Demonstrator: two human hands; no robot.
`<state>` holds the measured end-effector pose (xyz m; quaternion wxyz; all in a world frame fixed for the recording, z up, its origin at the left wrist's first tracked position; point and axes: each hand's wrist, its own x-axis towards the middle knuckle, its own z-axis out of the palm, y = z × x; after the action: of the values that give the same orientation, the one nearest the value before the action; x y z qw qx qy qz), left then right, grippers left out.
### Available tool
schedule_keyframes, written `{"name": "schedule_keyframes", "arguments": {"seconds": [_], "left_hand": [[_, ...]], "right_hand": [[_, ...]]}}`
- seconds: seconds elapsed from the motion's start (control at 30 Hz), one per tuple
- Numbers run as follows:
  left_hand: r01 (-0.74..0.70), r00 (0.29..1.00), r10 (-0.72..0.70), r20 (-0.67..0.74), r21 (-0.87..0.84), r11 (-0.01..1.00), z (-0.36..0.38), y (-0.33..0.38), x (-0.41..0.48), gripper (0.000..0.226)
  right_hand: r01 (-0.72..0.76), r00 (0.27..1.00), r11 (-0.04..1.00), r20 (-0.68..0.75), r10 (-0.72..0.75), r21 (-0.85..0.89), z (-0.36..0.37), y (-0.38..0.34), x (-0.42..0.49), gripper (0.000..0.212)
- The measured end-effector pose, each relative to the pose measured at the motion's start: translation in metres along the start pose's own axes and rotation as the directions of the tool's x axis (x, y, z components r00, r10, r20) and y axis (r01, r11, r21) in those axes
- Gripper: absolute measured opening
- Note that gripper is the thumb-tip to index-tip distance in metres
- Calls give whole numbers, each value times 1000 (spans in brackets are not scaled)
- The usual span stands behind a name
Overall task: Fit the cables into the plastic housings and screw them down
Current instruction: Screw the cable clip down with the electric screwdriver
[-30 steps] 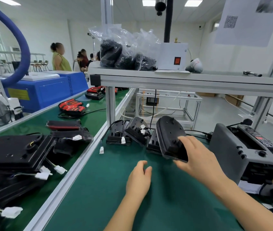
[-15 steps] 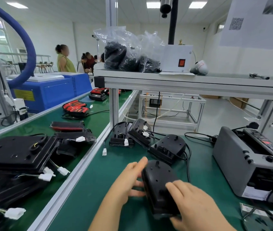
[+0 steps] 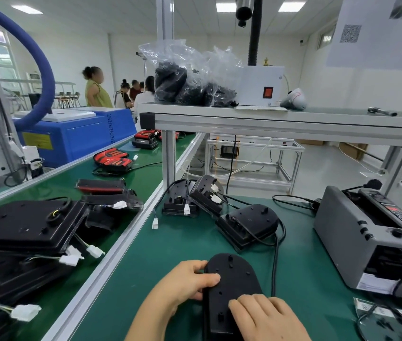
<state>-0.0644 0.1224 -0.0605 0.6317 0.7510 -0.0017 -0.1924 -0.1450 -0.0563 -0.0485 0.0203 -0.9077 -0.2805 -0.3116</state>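
Observation:
A black plastic housing (image 3: pixel 231 284) lies flat on the green mat close to me, its rounded end pointing away. My left hand (image 3: pixel 182 283) grips its left edge, thumb on top. My right hand (image 3: pixel 263 316) rests on its near right part, fingers curled over it. A black cable (image 3: pixel 274 262) runs along the housing's right side toward another black housing (image 3: pixel 249 223) farther back. Two more housings (image 3: pixel 195 195) with white connectors stand behind that one.
A grey machine (image 3: pixel 372 237) stands at the right. The aluminium rail (image 3: pixel 121 244) splits my mat from the conveyor on the left, which carries stacked black housings (image 3: pixel 27 225) with white plugs. A shelf post (image 3: pixel 169 156) rises at the back; people stand far off.
My right hand lifted the housing from the back row and brought it toward me. It now lies flat on the mat, and my left hand has taken hold of its left edge.

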Motion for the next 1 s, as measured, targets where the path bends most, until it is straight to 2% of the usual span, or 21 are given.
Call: {"name": "schedule_keyframes", "arguments": {"seconds": [0.07, 0.13, 0.17, 0.2, 0.27, 0.3, 0.33, 0.37, 0.43, 0.5, 0.6, 0.73, 0.83, 0.9, 1.0], "left_hand": [[2, 1000, -2, 1, 24, 1000, 1, 0, -1, 26], [-5, 1000, 6, -15, 87, 996, 2, -1, -2, 22], [-5, 1000, 8, -25, 115, 993, 3, -2, -2, 23], [-7, 999, 12, -40, 129, 992, 3, -3, -3, 28], [-10, 998, 19, -60, 142, 990, 3, -6, -3, 37], [-15, 998, 25, -63, 148, 989, 4, -6, -3, 38], [-20, 998, 30, -64, 152, 988, 4, -6, -4, 39], [-23, 997, 33, -64, 153, 988, 5, -7, -4, 40], [-20, 997, 31, -66, 157, 987, 4, -8, -4, 45], [-14, 997, 25, -69, 150, 989, 3, -10, -4, 48], [-26, 998, 33, -60, 126, 992, 0, -12, -2, 41], [-61, 998, 62, -7, 110, 992, -1, -13, -1, 27], [-73, 997, 74, -3, 123, 990, -2, -13, -1, 24], [-78, 997, 80, -10, 140, 987, -3, -13, 0, 23], [-81, 996, 86, -29, 148, 986, 0, -13, 1, 22]], "right_hand": [[-11, 997, 995, 82, 3, 100, -2, 3, -3, 23], [-9, 971, 986, 237, -31, 167, -10, 12, 1, 27], [-62, 948, 977, 320, -7, 205, -12, 22, 5, 29], [-172, 928, 948, 366, 66, 266, -11, 36, 12, 32], [-464, 871, 786, 373, 321, 408, -8, 70, 25, 24], [-554, 831, 716, 325, 451, 425, 0, 91, 33, 13], [-656, 755, 653, 327, 569, 378, 10, 113, 41, 9], [-751, 660, 589, 373, 652, 300, 20, 133, 50, 15], [-851, 505, 509, 474, 721, 132, 43, 162, 61, 37], [-895, 402, 440, 568, 718, 77, 65, 174, 68, 45], [-949, 289, 298, 679, 675, 107, 86, 178, 78, 26], [-986, 159, 79, 733, 661, 144, 92, 186, 87, 7], [-977, 144, -5, 675, 724, 213, 87, 191, 92, 16], [-955, 147, -29, 557, 817, 294, 86, 194, 92, 18], [-845, 170, -65, 382, 908, 531, 94, 191, 85, 9]]}}
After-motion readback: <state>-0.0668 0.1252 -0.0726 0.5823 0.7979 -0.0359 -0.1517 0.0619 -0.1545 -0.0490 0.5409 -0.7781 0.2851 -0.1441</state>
